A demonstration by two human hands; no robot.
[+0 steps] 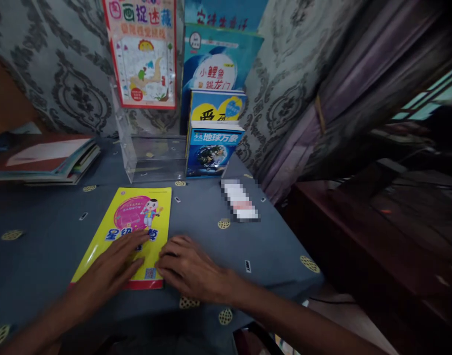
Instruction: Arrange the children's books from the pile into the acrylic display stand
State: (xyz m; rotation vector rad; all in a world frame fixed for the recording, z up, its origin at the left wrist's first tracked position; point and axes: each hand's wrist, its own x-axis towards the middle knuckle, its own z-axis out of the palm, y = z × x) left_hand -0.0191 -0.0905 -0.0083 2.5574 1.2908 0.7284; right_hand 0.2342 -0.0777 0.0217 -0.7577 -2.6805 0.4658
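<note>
A yellow paperback book (152, 249) with a pink oval, a cartoon child and a red bottom strip lies face up on the dark cloth. My left hand (118, 256) rests over its lower half, fingers stretched out and covering part of the title. At the book's right edge is my right hand (189, 266), its fingers curled together against the edge; the fingertips are partly hidden. The book lies slightly aslant, close to the table's front edge.
Behind it stands a clear acrylic rack (148, 162) holding a red-bordered book (144, 54) and a blue globe book (211, 153) among others. A stack of books (44, 158) is at left. A blurred-out phone-like object (241, 199) lies at right, near a curtain (296, 118).
</note>
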